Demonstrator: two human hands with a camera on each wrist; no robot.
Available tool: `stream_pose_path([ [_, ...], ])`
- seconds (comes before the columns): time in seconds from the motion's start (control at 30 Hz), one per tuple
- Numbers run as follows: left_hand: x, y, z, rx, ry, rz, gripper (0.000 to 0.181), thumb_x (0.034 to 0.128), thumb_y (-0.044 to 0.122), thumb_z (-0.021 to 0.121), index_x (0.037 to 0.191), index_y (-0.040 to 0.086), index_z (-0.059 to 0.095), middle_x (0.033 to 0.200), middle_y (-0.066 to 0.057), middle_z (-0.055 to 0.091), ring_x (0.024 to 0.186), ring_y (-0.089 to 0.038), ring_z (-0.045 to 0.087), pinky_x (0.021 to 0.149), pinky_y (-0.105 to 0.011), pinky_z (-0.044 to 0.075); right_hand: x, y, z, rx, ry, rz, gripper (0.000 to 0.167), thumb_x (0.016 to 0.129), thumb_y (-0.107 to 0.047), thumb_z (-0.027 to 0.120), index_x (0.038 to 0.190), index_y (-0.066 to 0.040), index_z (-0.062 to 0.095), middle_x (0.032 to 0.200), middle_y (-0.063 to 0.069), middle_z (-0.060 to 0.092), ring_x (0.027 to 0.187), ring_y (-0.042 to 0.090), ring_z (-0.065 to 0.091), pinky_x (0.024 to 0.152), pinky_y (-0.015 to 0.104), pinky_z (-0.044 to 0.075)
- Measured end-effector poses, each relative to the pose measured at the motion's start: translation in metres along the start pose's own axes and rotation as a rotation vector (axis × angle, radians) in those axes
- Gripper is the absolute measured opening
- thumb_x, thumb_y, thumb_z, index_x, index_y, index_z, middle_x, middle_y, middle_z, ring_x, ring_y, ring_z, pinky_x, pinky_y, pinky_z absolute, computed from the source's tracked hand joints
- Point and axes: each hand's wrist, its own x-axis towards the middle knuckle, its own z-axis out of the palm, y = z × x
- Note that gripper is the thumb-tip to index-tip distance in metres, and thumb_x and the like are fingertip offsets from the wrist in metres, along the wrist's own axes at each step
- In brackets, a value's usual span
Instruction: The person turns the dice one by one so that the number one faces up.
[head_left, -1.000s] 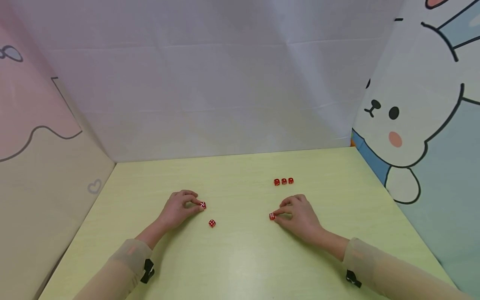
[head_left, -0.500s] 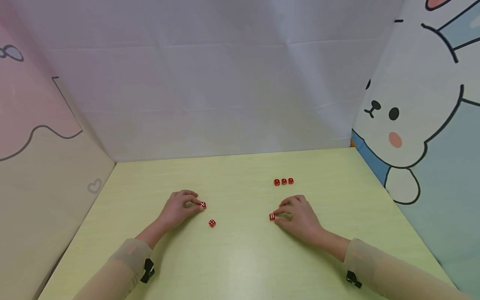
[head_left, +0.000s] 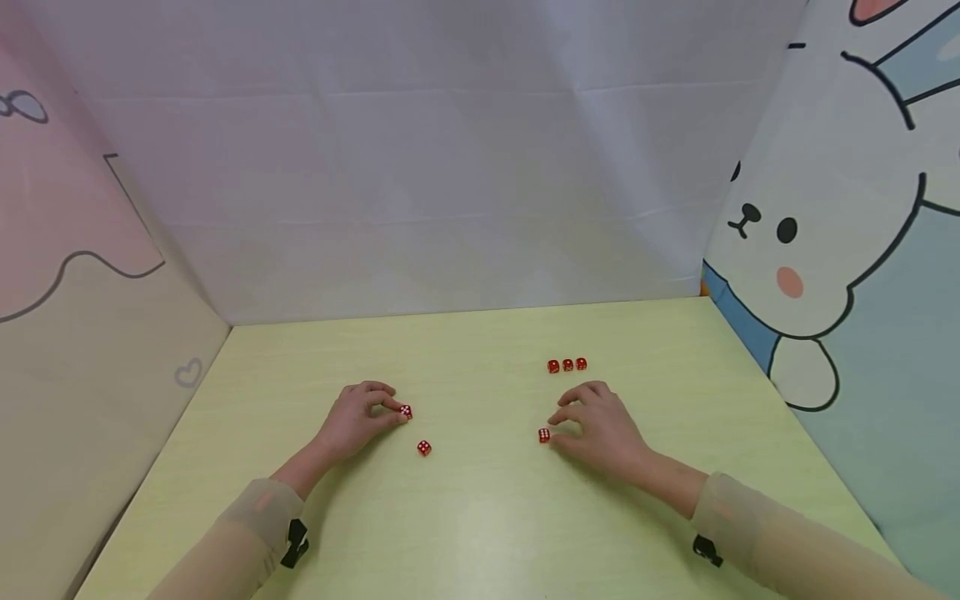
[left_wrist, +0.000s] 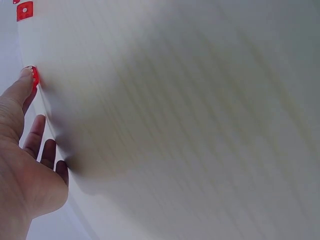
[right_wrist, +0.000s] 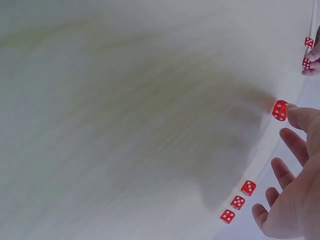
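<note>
Crossing the near part of the pale yellow bench (head_left: 480, 508), a left sleeve (head_left: 243, 533) and a right sleeve (head_left: 787, 533), both beige, ran toward the middle, with a small black object (head_left: 295, 543) by the left cuff and another black object (head_left: 707, 550) by the right one. Beyond the cuffs, a loose red die (head_left: 424, 448) lay on the bench between the hands, closer to the left and apart from both.

Slightly farther, a second red die (head_left: 543, 435) sat at the thumb tip of the right hand (head_left: 600, 429); the thumb touched it in the right wrist view, while the forefinger stood clear and the fingers were loosely spread, gripping nothing. Opposite, the left hand (head_left: 356, 422) pinched a third red die (head_left: 407, 412) between thumb and forefinger, its other fingers loosely bent.

Past the right hand, three red dice (head_left: 567, 365) made a short row. Behind the bench hung a creased whitish cloth (head_left: 450, 167), flanked by a pink and cream panel (head_left: 90, 333) on the left and a cartoon rabbit (head_left: 817, 258) on the right.
</note>
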Motion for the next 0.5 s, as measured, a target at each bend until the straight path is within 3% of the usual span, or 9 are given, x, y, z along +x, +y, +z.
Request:
stream_pose_path([
  [0.5, 0.001, 0.002, -0.003, 0.007, -0.003, -0.004, 0.013, 0.0892, 0.030, 0.082, 0.096, 0.020, 0.080, 0.127, -0.010, 0.065, 0.125, -0.043, 0.050, 0.107, -0.059, 0.035, 0.013, -0.010, -0.005, -0.071, -0.120, 0.005, 0.012, 0.081, -0.030, 0.086, 0.091, -0.024, 0.082, 0.111, 0.000, 0.066, 0.116, 0.029, 0.050, 0.098, 0.049, 0.044],
])
